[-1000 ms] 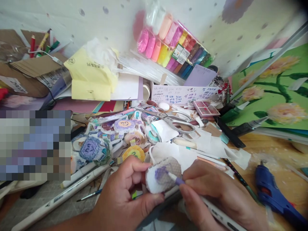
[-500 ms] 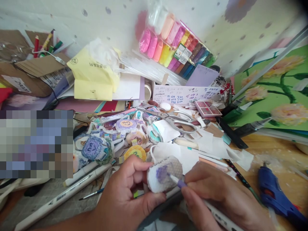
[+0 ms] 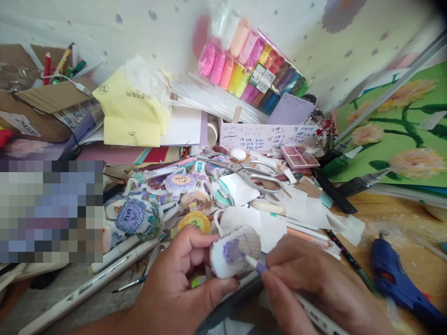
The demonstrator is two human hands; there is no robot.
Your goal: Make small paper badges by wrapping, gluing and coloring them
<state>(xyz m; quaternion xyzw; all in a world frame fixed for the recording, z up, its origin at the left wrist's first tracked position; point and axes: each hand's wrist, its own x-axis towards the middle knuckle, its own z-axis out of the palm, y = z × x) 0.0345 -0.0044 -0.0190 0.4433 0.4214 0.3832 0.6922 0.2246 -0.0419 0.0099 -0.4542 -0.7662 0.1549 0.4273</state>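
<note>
Between the thumb and fingers of my left hand (image 3: 188,274) is a small rounded white piece (image 3: 218,256) with a textured surface and a purple patch on its face. My right hand (image 3: 314,279) grips a white marker (image 3: 314,314) with a purple collar, its tip touching the piece beside the purple patch. Beyond my left hand lie a yellow round piece (image 3: 194,222) and a blue-purple round piece with a drawn face (image 3: 132,216).
Silver scissors (image 3: 249,173) rest on paper scraps behind my hands. A blue glue gun (image 3: 394,270) lies at the right. Another white marker (image 3: 87,287) is at the lower left. Packaged coloured clay (image 3: 251,65) leans at the back.
The purple patch looks a little larger and darker. My hands, the piece and the whole scene sit slightly further left in view.
</note>
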